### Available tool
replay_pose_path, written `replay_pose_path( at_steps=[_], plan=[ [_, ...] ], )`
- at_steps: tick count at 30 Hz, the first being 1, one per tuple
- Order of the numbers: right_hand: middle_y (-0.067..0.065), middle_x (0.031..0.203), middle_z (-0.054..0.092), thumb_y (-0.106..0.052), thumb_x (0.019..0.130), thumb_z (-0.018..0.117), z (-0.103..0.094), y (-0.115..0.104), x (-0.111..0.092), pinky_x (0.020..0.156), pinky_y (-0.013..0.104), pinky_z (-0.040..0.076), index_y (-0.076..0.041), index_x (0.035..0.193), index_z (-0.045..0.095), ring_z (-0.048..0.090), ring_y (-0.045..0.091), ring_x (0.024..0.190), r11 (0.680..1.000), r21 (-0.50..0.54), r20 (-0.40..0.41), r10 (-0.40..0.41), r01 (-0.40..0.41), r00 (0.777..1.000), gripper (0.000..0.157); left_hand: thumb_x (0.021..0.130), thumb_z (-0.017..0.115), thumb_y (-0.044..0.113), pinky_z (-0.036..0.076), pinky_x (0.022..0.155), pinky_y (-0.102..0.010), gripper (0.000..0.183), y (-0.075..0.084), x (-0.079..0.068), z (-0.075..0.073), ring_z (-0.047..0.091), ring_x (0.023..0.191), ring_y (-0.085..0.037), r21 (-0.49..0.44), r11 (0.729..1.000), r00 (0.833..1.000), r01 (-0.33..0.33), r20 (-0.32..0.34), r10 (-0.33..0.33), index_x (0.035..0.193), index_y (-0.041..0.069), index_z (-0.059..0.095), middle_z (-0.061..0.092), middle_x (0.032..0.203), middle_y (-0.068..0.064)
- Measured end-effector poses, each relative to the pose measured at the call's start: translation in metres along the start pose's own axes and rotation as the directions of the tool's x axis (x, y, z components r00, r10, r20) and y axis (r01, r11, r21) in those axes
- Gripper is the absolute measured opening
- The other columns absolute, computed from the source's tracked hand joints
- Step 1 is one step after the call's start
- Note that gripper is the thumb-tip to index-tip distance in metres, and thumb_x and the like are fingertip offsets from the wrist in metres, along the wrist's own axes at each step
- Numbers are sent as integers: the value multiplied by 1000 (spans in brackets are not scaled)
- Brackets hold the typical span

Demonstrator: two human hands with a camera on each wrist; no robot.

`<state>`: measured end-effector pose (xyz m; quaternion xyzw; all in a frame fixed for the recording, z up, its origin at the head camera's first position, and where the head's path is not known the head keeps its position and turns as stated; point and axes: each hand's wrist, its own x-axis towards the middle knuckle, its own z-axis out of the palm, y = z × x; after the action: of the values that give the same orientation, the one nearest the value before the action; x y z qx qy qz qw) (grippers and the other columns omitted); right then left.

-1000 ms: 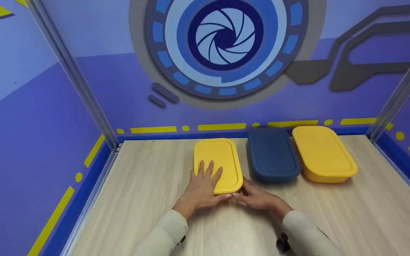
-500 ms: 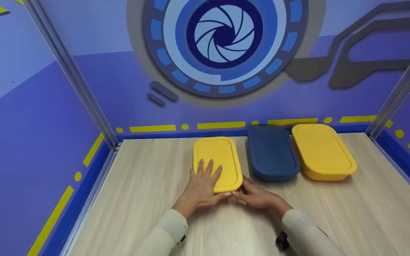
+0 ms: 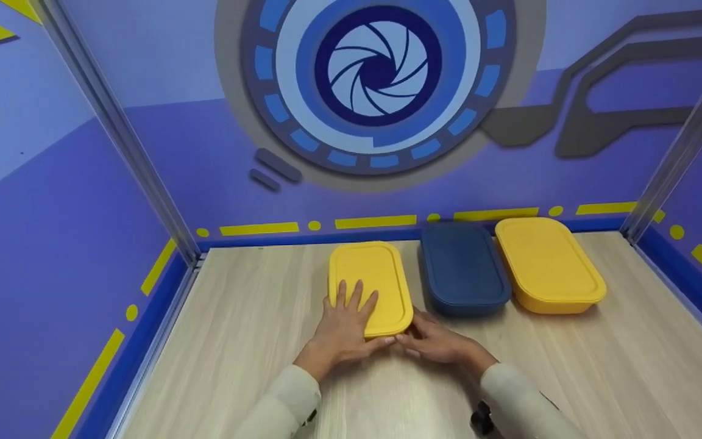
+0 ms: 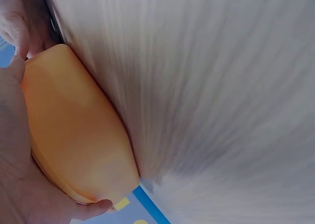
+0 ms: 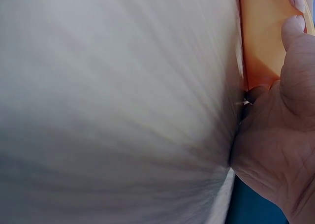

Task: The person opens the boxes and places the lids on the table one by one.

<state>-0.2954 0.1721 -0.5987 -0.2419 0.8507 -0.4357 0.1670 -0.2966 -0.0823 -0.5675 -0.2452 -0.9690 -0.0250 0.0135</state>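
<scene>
A yellow lunch box (image 3: 375, 268) with a fitted lid lies flat on the wooden table, short end toward me. My left hand (image 3: 343, 329) rests on its lid with fingers spread, and the thumb reaches along the front edge. At the front right corner my right hand (image 3: 439, 342) holds the box, thumb at the front end and fingers curled at the right side. The two thumbs nearly meet at the front. In the left wrist view the box's orange-looking side wall (image 4: 78, 125) shows beneath the left hand (image 4: 24, 170). The right fingertips are partly hidden behind the box.
Right of this box stand a dark blue lunch box (image 3: 465, 265) and another yellow lunch box (image 3: 549, 262), close side by side near the back wall. The wooden table (image 3: 235, 329) is bounded by printed blue-purple panels (image 3: 192, 152) with metal corner posts.
The head view has shifted slightly. Both hands keep the same places on the yellow lunch box, and no box has visibly moved on the table.
</scene>
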Motion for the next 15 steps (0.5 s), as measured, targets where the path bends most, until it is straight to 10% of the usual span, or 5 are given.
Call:
replay_pose_path(
  at_steps=[15],
  plan=[
    [13, 181, 16, -54, 107, 58, 1, 0, 2, 133, 66, 13, -19, 174, 6, 16, 36, 168, 999, -22, 1, 37, -37, 999, 91, 93, 34, 91, 31, 122, -75, 104, 0, -1, 0, 17, 165, -53, -21, 1000, 1000, -2, -21, 2, 172, 24, 26, 20, 180, -17]
  ],
)
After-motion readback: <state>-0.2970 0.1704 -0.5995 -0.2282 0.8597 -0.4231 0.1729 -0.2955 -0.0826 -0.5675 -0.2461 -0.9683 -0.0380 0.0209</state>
